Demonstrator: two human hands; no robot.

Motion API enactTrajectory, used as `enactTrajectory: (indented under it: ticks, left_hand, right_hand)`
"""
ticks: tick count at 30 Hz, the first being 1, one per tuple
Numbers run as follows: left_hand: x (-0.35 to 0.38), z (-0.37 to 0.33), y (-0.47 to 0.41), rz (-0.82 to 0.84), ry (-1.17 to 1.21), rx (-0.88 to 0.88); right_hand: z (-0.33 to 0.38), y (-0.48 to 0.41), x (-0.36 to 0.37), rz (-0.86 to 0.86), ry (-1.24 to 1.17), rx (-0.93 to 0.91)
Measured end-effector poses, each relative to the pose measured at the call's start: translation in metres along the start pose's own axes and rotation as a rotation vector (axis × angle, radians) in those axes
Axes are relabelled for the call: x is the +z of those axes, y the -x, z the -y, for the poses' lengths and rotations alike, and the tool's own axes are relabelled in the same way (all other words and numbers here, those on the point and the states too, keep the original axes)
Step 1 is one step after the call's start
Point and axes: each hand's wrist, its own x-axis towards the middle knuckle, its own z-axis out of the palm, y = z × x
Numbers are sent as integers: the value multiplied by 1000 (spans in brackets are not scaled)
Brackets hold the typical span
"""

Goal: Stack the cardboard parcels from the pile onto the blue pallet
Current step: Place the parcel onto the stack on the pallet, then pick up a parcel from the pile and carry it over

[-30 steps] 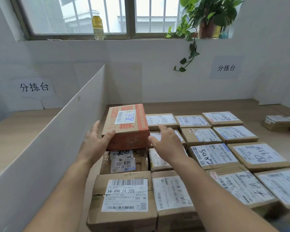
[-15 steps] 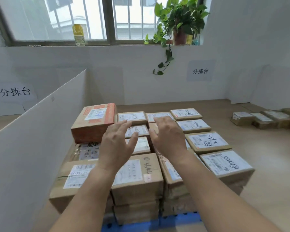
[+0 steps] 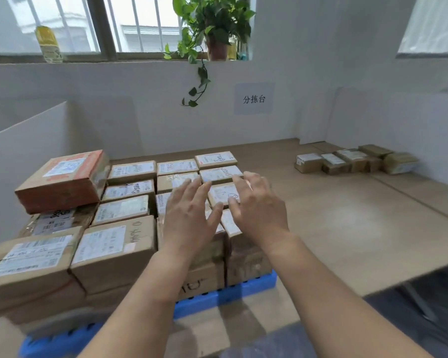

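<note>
Both hands are empty. Your left hand [image 3: 189, 215] and right hand [image 3: 259, 210] hang side by side above the right half of the stack, palms down, fingers spread and slightly bent, gripping nothing. This view does not show whether any fingertip touches a parcel top beneath.

Parcels [image 3: 114, 244] sit on the pallet [image 3: 243, 290] in tight rows, labels up, sides touching. Judge this packing as deliberate: a flat, gap-free layer can carry another tier. One red parcel [image 3: 62, 179] lies on top at the far left corner, just beside the divider [image 3: 23, 151], a little askew to the rows under it. Treat it as placed, since neither hand is near it; the divider side gives it a backstop.

The pile [image 3: 354, 161] rests on the counter [image 3: 347, 228], well apart to your right, near the wall. Several parcels lie there, so the task is not complete. With both hands free, the next step is probably a reach to the pile. Take each parcel by opposite sides, and set it against the red parcel to keep the upper tier square.
</note>
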Motion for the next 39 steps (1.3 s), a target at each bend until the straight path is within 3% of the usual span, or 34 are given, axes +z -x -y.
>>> enactTrajectory:
  ticks: [12, 23, 32, 39]
  left_hand:
    - [87, -150, 17, 125, 111, 168]
    - [165, -225, -2, 270, 98, 290]
    - [262, -263, -63, 314, 102, 243]
    - [329, -276, -146, 291, 118, 142]
  right_hand:
    - [-156, 75, -56, -6, 205, 181]
    - [-256, 101, -63, -44, 387, 304]
    - [-353, 63, -25, -4, 462, 291]
    - [-431, -12, 24, 27, 374, 255]
